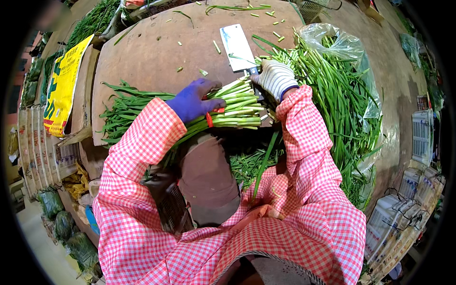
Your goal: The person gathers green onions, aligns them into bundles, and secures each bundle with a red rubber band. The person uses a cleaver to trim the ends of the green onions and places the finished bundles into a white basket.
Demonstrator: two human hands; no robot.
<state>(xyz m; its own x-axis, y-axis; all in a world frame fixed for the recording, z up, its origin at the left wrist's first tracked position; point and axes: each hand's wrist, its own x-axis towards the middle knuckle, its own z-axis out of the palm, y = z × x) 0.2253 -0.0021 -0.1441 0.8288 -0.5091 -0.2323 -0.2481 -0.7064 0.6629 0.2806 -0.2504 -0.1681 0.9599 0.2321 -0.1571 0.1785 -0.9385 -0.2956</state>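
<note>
My left hand (197, 99), in a purple glove, grips a bundle of green leafy stalks (237, 103) bound with red tape. The pale cut ends point right and the leaves (124, 110) spread left. My right hand (277, 79), in a striped knit glove, is at the dark handle of a cleaver (237, 48), just right of the bundle's ends; its fingers are partly hidden. The cleaver's broad blade lies on the wooden board and points away from me. A large heap of loose leafy stalks (335, 85) lies right of my right hand, partly under clear plastic (335, 44).
Short cut stalk ends (216, 47) are scattered over the wooden board (153, 57). A yellow printed sack (67, 85) stands at the left. Below the board's near edge lie leafy scraps (249, 165). Plastic crates (422, 137) stand at the far right, wrapped green bundles (63, 224) at the lower left.
</note>
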